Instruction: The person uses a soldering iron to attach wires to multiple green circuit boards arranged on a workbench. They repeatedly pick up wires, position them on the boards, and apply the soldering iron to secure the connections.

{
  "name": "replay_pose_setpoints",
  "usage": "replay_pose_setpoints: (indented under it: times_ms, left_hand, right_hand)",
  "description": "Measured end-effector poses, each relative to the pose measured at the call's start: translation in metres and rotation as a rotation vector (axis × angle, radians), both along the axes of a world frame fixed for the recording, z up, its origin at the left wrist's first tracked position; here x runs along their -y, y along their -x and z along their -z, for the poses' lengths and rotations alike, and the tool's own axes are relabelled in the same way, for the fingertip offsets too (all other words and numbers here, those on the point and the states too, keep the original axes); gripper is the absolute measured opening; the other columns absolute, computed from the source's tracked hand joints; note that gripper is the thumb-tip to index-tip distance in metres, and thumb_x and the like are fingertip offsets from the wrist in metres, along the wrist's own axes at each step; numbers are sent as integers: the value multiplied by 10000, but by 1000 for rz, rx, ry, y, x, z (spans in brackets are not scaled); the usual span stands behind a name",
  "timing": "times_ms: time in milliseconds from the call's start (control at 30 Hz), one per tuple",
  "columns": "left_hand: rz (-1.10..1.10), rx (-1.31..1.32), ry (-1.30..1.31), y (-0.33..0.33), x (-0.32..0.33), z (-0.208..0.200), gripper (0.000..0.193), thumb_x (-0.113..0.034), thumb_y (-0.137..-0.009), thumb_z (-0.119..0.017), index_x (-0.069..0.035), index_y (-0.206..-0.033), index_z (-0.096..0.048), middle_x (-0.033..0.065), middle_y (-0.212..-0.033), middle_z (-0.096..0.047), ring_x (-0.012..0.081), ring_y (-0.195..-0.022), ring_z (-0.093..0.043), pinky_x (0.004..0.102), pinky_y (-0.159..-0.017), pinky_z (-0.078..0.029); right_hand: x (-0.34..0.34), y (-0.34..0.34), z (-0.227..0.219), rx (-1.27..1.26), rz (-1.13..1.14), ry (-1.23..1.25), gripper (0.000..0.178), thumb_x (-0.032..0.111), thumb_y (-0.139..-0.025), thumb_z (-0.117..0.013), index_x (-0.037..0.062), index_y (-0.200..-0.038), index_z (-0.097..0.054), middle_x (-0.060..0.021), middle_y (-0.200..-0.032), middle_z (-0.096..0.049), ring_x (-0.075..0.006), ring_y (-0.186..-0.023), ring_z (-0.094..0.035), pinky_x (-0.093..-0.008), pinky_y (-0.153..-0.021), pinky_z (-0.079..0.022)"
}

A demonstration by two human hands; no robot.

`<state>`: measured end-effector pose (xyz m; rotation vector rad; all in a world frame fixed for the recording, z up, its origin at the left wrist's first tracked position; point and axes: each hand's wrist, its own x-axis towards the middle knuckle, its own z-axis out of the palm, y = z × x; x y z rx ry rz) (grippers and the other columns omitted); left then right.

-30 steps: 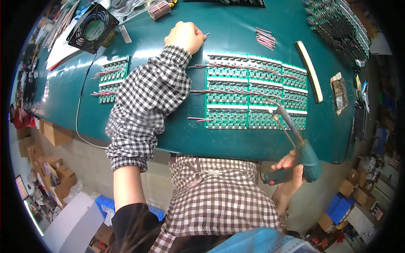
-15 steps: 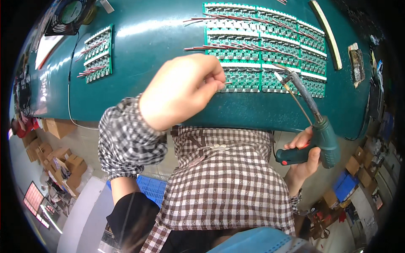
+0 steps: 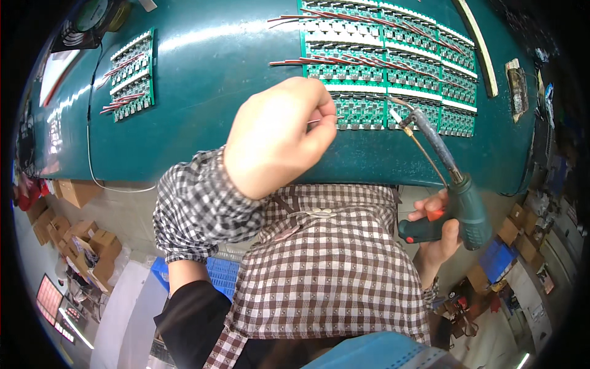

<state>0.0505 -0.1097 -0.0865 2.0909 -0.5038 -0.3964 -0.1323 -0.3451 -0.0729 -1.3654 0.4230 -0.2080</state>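
Note:
My left hand (image 3: 279, 135) is pinched on a thin wire (image 3: 314, 121), just in front of the lower left of a panel of green circuit boards (image 3: 362, 115). Fingers hide most of that wire. In my right hand (image 3: 439, 249) is a dark green soldering gun (image 3: 472, 212) with a red trigger. Its long bent metal tube points up and left, and the tip (image 3: 396, 100) is over the lowest row of boards; whether it touches them I cannot tell. Red, dark and white wires (image 3: 344, 60) lie in rows across the upper boards.
A smaller board panel (image 3: 132, 80) with wires lies on the left of the green table (image 3: 215, 67). Behind it stands a fan (image 3: 86, 23), its cable running down the table. On the right are a pale curved strip (image 3: 479, 46) and a worn block (image 3: 517, 90).
My left hand has moved slightly right along the lowest board row, the wire still pinched. The soldering gun has shifted slightly left, and more of its red trigger shows. The view has shifted a little.

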Motion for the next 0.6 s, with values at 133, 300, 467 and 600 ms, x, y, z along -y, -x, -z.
replay_pose_setpoints:
  times_ms: [133,300,467,600]
  left_hand:
    - [-6,132,-93,0,5,19,63,-86,-772,-633,-41,-801,-600,60,-723,-568,156,-585,-532,283,-558,-440]
    - [-35,46,-80,0,8,18,65,-84,-760,-633,-42,-790,-594,63,-718,-565,170,-590,-540,286,-561,-440]
    - [-68,11,-27,4,10,17,65,-77,-751,-636,-44,-777,-586,61,-711,-561,176,-591,-541,290,-562,-445]
    - [-66,37,-57,3,11,18,69,-74,-747,-637,-44,-772,-580,57,-704,-552,173,-590,-538,290,-561,-447]
  right_hand:
    - [-4,0,-4,-60,-9,27,600,314,-862,-666,-122,-1222,-463,-193,-972,-619,-349,-881,-670,-412,-656,-612]
    - [-10,1,-4,-113,0,60,606,299,-850,-678,-124,-1232,-471,-192,-960,-623,-355,-888,-667,-414,-671,-610]
    - [-11,1,-5,-136,-28,79,588,279,-840,-687,-128,-1215,-488,-194,-964,-618,-344,-879,-665,-410,-670,-607]
    - [-12,1,-6,-142,-40,74,577,268,-832,-696,-127,-1203,-497,-193,-958,-618,-332,-858,-663,-397,-677,-603]
